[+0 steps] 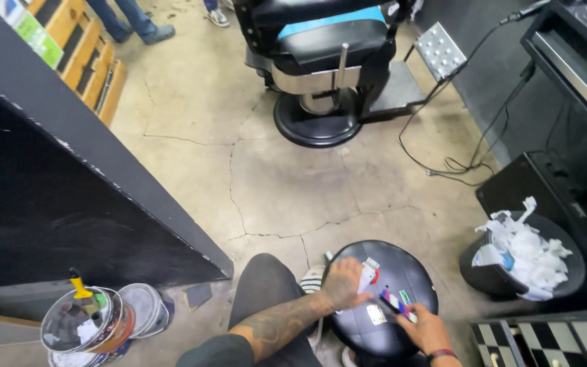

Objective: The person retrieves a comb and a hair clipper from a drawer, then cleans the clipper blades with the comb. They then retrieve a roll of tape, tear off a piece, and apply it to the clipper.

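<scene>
Seated low, knee bent beside a round black stool (402, 272), the landmark here. On the stool's near right edge, right hand (428, 330) pinching a thin dark marker-like tool (395, 303) with a coloured tip, angled toward the seat's middle. On the stool's left edge, left hand (343, 283) laid flat, fingers pressed together over a small white and red packet (369, 273). Between both hands, on the seat, a small white card (376, 314) and a tiny green piece (405, 296). Left of the stool, stacked paint cans (93, 326) against a black partition (49, 204). Right of the stool, a black bin of white paper (521, 255). Beyond the stool, across cracked concrete floor (198, 122), a barber chair (327, 61).
</scene>
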